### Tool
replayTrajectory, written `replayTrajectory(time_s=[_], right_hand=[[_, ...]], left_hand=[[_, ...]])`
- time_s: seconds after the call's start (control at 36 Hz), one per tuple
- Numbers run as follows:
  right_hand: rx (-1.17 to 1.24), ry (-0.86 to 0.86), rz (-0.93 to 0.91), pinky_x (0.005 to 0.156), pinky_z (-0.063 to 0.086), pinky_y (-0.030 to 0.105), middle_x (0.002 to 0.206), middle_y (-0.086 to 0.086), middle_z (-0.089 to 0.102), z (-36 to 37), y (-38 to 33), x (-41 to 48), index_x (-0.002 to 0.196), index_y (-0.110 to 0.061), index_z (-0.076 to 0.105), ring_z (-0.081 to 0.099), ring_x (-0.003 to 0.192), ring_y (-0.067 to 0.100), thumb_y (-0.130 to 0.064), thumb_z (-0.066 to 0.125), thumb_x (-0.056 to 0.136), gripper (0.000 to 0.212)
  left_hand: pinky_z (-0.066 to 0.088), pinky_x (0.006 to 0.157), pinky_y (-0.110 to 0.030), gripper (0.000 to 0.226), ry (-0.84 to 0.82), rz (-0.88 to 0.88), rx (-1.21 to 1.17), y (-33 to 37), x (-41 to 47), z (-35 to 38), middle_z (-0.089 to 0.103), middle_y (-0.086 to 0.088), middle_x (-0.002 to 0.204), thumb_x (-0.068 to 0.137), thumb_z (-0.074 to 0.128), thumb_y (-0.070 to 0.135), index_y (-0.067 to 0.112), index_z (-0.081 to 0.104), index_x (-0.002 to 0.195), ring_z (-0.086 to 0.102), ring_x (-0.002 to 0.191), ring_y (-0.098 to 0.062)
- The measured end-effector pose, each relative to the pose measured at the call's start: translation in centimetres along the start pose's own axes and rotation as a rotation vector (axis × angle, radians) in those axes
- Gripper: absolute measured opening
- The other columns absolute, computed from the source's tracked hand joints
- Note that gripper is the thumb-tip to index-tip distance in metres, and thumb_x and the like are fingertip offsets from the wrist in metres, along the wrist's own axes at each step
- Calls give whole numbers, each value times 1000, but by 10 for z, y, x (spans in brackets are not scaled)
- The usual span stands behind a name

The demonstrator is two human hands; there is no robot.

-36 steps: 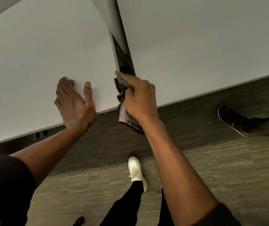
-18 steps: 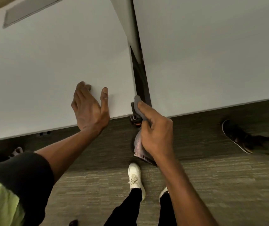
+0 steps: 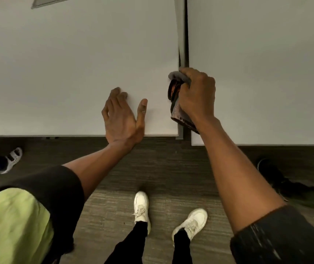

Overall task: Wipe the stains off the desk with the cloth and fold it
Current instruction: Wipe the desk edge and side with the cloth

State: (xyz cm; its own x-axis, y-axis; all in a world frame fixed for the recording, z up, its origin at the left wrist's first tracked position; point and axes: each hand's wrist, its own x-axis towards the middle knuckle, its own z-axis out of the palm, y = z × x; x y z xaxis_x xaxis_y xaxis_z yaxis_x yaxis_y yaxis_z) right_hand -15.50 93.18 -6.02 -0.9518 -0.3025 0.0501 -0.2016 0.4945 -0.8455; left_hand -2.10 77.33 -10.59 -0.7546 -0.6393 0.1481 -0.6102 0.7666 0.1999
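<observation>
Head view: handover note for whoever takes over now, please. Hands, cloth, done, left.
Right hand: shut on the bunched grey and reddish cloth, at the dark gap between the two white desk tops.
Left hand: open and empty, fingers resting on the left white desk top near its front edge.
Done: cloth is picked up and at the left desk's right edge. No stains can be made out on either top.
Left: finish wiping, the right white desk top included if it needs it, then fold the cloth; it is not folded yet.

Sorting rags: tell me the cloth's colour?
Grey on top, reddish-brown mottled below, bunched in the right hand; cloth, head view.
</observation>
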Motion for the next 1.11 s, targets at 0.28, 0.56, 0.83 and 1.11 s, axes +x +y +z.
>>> replayTrajectory(time_s=[0.28,0.56,0.83,1.11], right_hand=[[-128,-183,-122,124,36,26,156,6,57,-12,12,-97,146,-10,60,55,141,18,6,59,97,52],[-286,-207,-84,118,48,50,159,18,51,-9,-14,-191,151,-2,49,49,149,30,0,58,95,57],[-260,148,-100,126,33,38,160,18,49,-12,-48,-138,152,1,49,44,152,30,6,60,99,54],[-615,-59,-74,134,17,45,168,22,34,74,-65,-133,161,2,33,26,160,36,7,51,102,62]], left_hand=[[28,128,-54,90,-34,0,-19,2,0,-4,36,-10,168,103,12,81,12,44,151,33,158,-30],[20,133,-54,91,-136,-25,-68,5,-3,-17,29,-16,175,106,9,74,5,37,159,23,164,-33],[28,130,-57,97,-377,169,-242,-57,12,-60,24,-8,179,101,4,81,15,31,166,23,164,-30],[-3,136,-48,93,-454,220,-68,-178,4,-75,-22,-7,180,104,9,72,10,-4,173,-25,165,-23]])
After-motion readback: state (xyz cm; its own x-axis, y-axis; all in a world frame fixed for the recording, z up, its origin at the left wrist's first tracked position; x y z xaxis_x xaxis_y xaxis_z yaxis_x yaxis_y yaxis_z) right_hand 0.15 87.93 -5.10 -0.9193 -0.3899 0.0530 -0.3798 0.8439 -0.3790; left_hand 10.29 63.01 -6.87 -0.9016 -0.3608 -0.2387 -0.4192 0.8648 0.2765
